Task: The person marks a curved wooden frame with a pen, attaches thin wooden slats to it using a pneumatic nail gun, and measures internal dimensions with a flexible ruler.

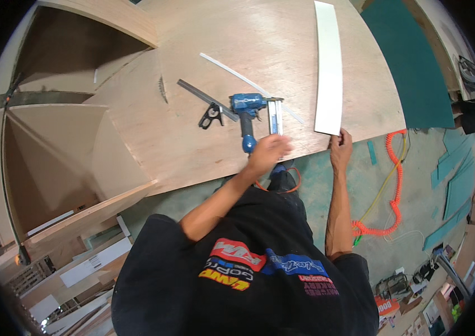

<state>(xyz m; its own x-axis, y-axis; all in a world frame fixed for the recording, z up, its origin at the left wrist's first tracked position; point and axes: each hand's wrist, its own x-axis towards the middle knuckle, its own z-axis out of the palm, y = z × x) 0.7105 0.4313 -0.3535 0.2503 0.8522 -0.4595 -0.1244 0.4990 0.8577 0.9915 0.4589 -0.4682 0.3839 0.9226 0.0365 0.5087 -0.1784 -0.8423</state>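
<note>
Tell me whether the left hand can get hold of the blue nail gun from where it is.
Probably yes: the left hand hovers right at the blue nail gun handle, with nothing between them.

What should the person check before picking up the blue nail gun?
1. Left hand close to the blue nail gun handle: ok, just beside it, blurred.
2. Grip closed on the handle: cannot tell.
3. Right hand steadying the long white strip: ok, fingers at its near end.
4. White strip lying flat on the plywood table: ok.
5. Orange coiled hose free of tangles: cannot tell, it hangs off the table edge.
6. Grey metal square ruler out of the way: ok, left of the gun.
</note>
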